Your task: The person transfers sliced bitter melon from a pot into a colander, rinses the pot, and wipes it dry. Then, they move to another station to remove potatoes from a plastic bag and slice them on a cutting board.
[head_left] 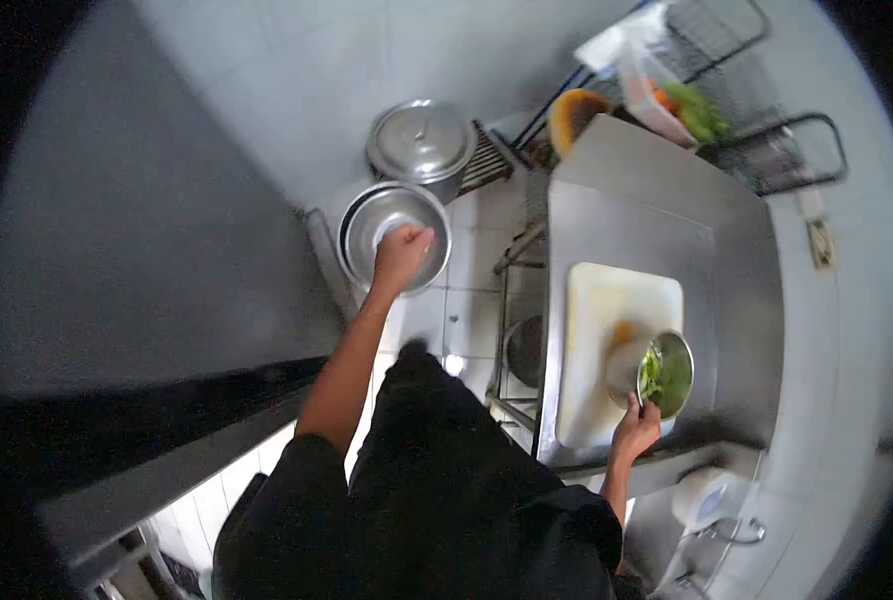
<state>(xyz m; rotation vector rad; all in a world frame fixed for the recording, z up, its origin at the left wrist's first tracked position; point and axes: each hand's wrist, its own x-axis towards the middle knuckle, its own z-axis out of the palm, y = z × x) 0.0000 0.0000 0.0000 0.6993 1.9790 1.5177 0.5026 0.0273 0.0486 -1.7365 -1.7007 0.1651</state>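
My left hand [403, 252] is closed above a wide metal bowl [366, 215] near the floor; what its fingers hold, if anything, is hidden. On the right, my right hand [637, 430] grips the rim of a small metal bowl [678, 375], which is tilted on its side over the cutting board. Green leafy pieces [651, 372] lie inside that bowl. The white cutting board [591, 330] rests on a steel counter, with a small orange patch [622, 330] on it.
A lidded metal pot [421, 140] stands behind the wide bowl. Wire racks hold a bag of vegetables [701, 112] at the upper right. A steel counter [656, 225] has raised edges. A faucet [746, 530] is at the lower right, and a large grey surface [166, 240] fills the left.
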